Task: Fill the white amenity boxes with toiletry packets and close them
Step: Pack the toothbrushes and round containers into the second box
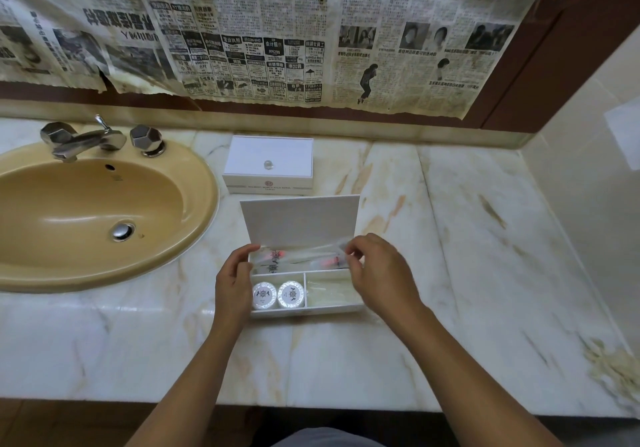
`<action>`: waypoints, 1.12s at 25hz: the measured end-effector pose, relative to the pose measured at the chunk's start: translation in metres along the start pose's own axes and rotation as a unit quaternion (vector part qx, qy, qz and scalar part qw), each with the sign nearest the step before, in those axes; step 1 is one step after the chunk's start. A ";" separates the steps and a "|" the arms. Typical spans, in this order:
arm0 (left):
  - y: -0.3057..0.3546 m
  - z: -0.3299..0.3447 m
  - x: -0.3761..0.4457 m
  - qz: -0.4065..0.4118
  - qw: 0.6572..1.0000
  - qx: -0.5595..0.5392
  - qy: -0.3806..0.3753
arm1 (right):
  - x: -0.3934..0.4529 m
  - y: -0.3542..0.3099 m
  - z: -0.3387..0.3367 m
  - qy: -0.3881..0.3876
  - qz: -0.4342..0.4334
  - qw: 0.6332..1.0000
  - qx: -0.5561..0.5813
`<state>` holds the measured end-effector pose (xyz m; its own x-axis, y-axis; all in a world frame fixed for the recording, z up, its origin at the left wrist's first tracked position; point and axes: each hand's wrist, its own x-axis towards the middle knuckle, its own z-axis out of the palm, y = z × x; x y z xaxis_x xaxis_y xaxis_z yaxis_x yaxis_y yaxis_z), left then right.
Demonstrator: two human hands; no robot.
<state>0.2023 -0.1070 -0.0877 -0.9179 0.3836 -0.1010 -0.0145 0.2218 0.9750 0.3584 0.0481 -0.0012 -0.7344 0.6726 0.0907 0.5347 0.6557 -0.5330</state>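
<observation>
Head view: the open white rectangular amenity box (341,302) sits mid-table on the veined marble table (485,238), lid upright, with bare room to its right and front and the tan oval sink (86,211) to its left. Behind it stands a closed white lidded box (268,164). The left hand (233,282) and right hand (379,270) pinch the ends of a clear plastic toiletry packet (301,256) over the rear compartment.

- A pale marble worktop (485,273) with tan and grey veining ran across the view, glossy under soft light.
- A beige oval sink (86,211) was set into it at left, with a chrome tap (83,140) and faceted handles behind the basin.
- Yellowed newspaper sheets (263,30), torn along the bottom, covered the dark brown wall (540,75) above.
- A cream side wall (595,176) closed off the right.
</observation>
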 end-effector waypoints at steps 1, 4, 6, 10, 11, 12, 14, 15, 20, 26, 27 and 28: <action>-0.001 0.000 0.000 0.001 1.000 0.001 -0.001 | -0.002 -0.007 0.005 -0.008 -0.020 1.000 0.005; -0.005 -0.001 0.002 0.002 1.000 0.003 -0.003 | -0.008 -0.016 0.028 -0.081 -0.041 0.996 -0.019; -0.004 -0.001 0.002 0.000 1.000 0.003 -0.002 | -0.011 -0.014 0.043 -0.147 -0.025 0.987 -0.059; -0.004 -0.001 0.002 -0.001 1.000 -0.002 -0.003 | -0.013 -0.010 0.049 -0.190 0.014 0.978 -0.082; -0.004 -0.001 0.002 -0.002 1.000 -0.003 -0.004 | -0.012 -0.010 0.047 -0.185 0.013 0.979 -0.081; -0.005 -0.001 0.002 -0.002 1.000 -0.003 -0.004 | -0.012 -0.009 0.045 -0.174 0.011 0.982 -0.074; -0.006 -0.001 0.003 -0.002 1.000 0.000 -0.002 | -0.011 -0.008 0.043 -0.160 0.009 0.985 -0.056; -0.006 -0.001 0.003 -0.001 1.000 0.002 -0.002 | -0.012 -0.008 0.043 -0.170 0.010 0.984 -0.049; -0.005 0.000 0.003 -0.002 1.000 0.007 0.000 | -0.021 -0.006 0.046 -0.214 0.013 0.976 -0.029; -0.003 0.000 0.002 -0.003 1.000 0.004 -0.002 | -0.014 0.006 0.018 -0.048 0.019 0.998 0.048; -0.002 0.001 0.001 -0.003 1.000 0.004 -0.003 | -0.012 0.011 0.013 -0.029 0.031 0.998 0.042; -0.002 0.001 0.001 -0.002 1.000 0.003 -0.002 | -0.011 0.019 0.010 -0.020 0.048 0.998 0.029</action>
<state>0.2017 -0.1063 -0.0899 -0.9161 0.3867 -0.1057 -0.0156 0.2292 0.9733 0.3725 0.0499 -0.0208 -0.6978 0.7163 0.0029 0.5791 0.5665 -0.5863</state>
